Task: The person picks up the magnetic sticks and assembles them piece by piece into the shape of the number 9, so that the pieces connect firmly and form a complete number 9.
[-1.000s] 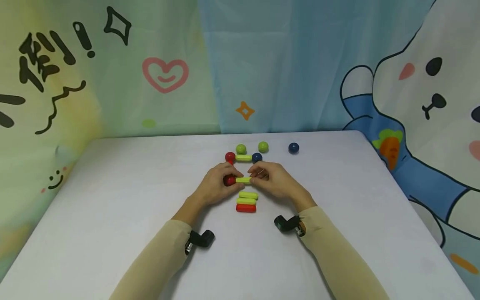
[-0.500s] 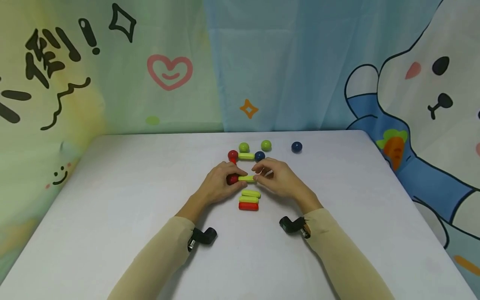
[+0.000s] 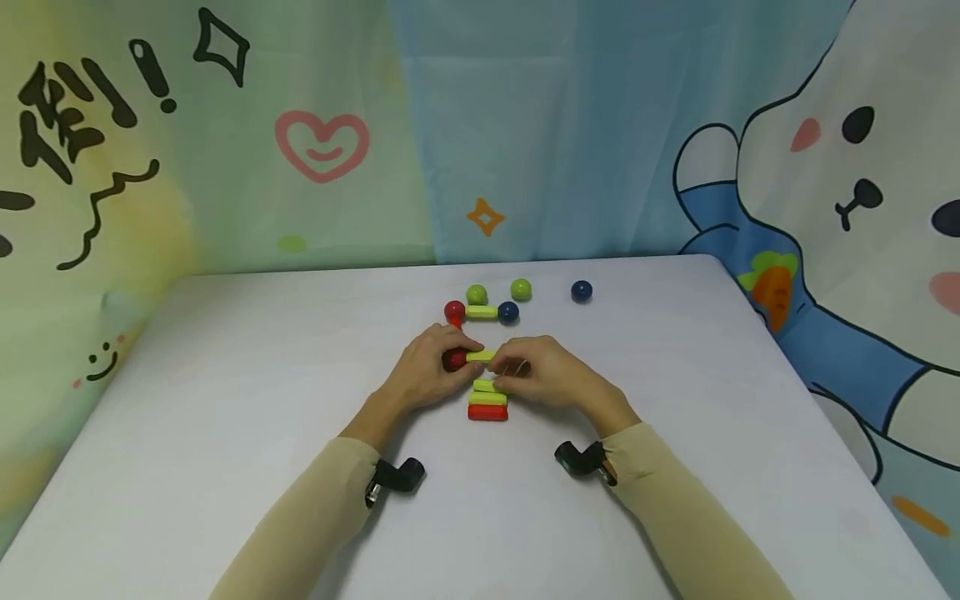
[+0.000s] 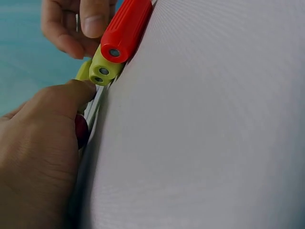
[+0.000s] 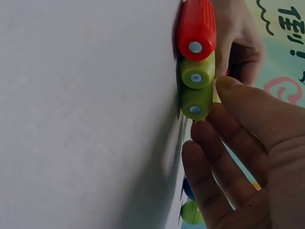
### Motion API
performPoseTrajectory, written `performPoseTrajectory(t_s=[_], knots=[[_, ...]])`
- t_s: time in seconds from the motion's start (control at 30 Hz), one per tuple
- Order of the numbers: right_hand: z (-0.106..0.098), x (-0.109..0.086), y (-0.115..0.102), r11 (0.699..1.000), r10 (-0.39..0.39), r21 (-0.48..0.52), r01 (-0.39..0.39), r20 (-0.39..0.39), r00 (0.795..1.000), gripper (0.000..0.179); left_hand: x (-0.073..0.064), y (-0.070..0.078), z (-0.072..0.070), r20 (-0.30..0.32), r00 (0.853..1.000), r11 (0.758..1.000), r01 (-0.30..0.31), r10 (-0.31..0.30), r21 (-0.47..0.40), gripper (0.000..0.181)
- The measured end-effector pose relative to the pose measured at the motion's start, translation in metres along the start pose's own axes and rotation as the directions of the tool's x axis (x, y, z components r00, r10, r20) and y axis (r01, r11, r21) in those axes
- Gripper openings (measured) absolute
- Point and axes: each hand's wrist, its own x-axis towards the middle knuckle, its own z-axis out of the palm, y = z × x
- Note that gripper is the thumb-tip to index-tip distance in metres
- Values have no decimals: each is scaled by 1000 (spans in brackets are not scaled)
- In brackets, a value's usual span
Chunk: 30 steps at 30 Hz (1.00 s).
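Observation:
My left hand [image 3: 431, 367] grips a red ball [image 3: 454, 359] that has a yellow-green magnetic rod [image 3: 480, 356] running right from it. In the left wrist view, the left hand's thumb [image 4: 78, 93] partly covers this ball. My right hand [image 3: 551, 375] is just right of a short row of rods, its thumb and forefinger apart beside the far yellow-green rod [image 5: 194, 102]; whether they touch it is unclear. Nearer in that row lie a second yellow-green rod [image 3: 487, 400] and a red rod [image 3: 487, 412].
Behind the hands, a red ball [image 3: 454, 312], a yellow-green rod [image 3: 482, 312] and a blue ball [image 3: 508, 312] are joined in a line, with a red rod [image 3: 456, 324] partly hidden. Two green balls [image 3: 521, 289] and a loose blue ball [image 3: 581, 291] lie farther back on the white table [image 3: 262, 375].
My right hand has let go of the right end of the rod joined to the red ball and moved nearer me to the row of rods. The left hand keeps its hold.

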Motion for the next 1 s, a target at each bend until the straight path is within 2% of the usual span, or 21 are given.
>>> performPoseTrajectory(t_s=[0.27, 0.63, 0.77, 1.0], knots=[[0, 4, -7, 996, 17, -83, -12, 61, 998, 16, -1, -1, -6, 13, 1000, 1000, -1, 1, -2, 25], [-11, -4, -7, 987, 80, -145, -65, 101, 992, 18, 6, 5, -15, 79, 997, 997, -16, 9, 80, 22], [-15, -8, -5, 987, 100, -140, -85, 107, 989, 16, 6, 7, -17, 84, 997, 995, -8, -1, 99, 23], [-23, -13, 0, 975, 157, -176, -136, 113, 981, 18, 9, 12, -19, 129, 991, 992, 28, -45, 127, 22]])
